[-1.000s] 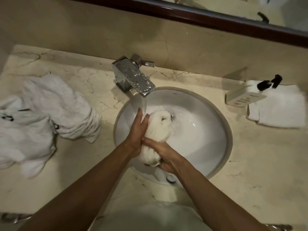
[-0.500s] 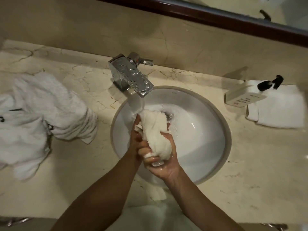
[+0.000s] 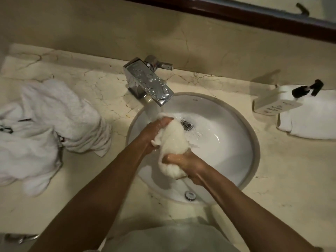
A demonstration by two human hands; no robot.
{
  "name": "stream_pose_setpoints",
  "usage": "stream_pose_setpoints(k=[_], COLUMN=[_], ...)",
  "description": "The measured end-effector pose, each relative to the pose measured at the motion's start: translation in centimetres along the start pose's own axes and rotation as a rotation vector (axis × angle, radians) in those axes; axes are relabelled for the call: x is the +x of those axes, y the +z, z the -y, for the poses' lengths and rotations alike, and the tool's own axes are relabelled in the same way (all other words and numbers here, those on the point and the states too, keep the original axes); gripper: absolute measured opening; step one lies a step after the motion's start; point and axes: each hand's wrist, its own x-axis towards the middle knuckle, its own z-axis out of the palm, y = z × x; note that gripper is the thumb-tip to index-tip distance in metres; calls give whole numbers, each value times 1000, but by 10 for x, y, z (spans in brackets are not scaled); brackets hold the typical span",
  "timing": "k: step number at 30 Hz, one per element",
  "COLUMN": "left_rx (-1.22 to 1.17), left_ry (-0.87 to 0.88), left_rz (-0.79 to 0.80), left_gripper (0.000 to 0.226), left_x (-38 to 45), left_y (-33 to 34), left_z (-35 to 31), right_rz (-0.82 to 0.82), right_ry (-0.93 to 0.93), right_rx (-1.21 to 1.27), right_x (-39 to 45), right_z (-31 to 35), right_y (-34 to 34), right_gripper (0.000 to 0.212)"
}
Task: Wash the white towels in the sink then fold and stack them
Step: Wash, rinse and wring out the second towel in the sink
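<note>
I had the wet white towel (image 3: pixel 172 140) bunched into a thick roll over the bowl of the round white sink (image 3: pixel 234 148), just in front of the drain (image 3: pixel 187 124). My left hand (image 3: pixel 152 131) gripped its upper end from the left side, fingers curled into the cloth close under the stream of water (image 3: pixel 153 110) that ran from the chrome faucet (image 3: pixel 149 84). My right hand (image 3: pixel 185 162) was clamped round the lower end of the roll, thumb across the top and fingers wrapped underneath, so both hands held the same towel and neither was loose. A short tail of towel stuck out below my right hand, toward the near wall of the sink. Water lay pooled and rippling around the drain.

On the marble table (image 3: pixel 101 88) to my left sat a crumpled heap of white towels (image 3: pixel 45 124), well apart from the sink. To my right, near the back wall, a white soap bottle (image 3: pixel 274 102) with a black pump (image 3: pixel 307 90) rested on the table at the left edge of a folded white towel (image 3: pixel 312 120). The small overflow fitting (image 3: pixel 190 195) showed on the near wall of the sink, between my forearms
</note>
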Motion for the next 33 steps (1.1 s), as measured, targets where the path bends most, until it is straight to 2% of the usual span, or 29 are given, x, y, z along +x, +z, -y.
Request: stream_pose_setpoints(k=[2,4,6,8,10,12,15,17,19,21,22,24,26,27,30,33], left_rx=[155,362,580,773,840,794,589,275,55,-56,-94,-121,-90,-78,-74,-246], left_ry=[167,247,243,208,165,154,204,233,232,284,325,392,434,444,438,313], left_rz=[12,-39,-101,-151,-204,-260,-223,-135,-70,-56,-65,-92,-111,-116,-163,-210], left_gripper=[53,37,25,41,66,73,64,57,65,68,68,64,58,56,52,65], left_x=[0,-3,-3,-1,1,-2,-12,-21,-32,-39,-42,-45,-45,-45,-44,-47], left_y=[4,9,12,14,15,15,7,-8,-22,-26,-23,-13,-4,-2,2,15], left_z=[0,-1,-2,4,9,10,3,6,17,32,38,45,49,48,44,42], right_rz=[-36,-43,-112,-170,-182,-194,-195,-237,-297,-296,-310,-396,-489,-474,-463,-554], right_ry=[-6,13,60,108,106,93,-3,-31,-73,-108,-102,21,143,158,38,-185], right_rx=[-72,-146,-238,-341,-459,-513,-350,-127,186,565,722,915,1013,1060,1142,969], right_x=[3,6,11,16,19,21,18,8,0,-3,0,8,16,20,25,26], right_z=[-5,-13,-23,-28,-29,-24,-25,-26,-26,-21,-20,-17,-11,-6,14,31], right_y=[0,3,6,7,3,-3,-15,-25,-39,-41,-36,-18,-5,-2,-7,-12], right_gripper=[17,8,22,49,57,57,72,76,58,44,49,52,49,53,52,28])
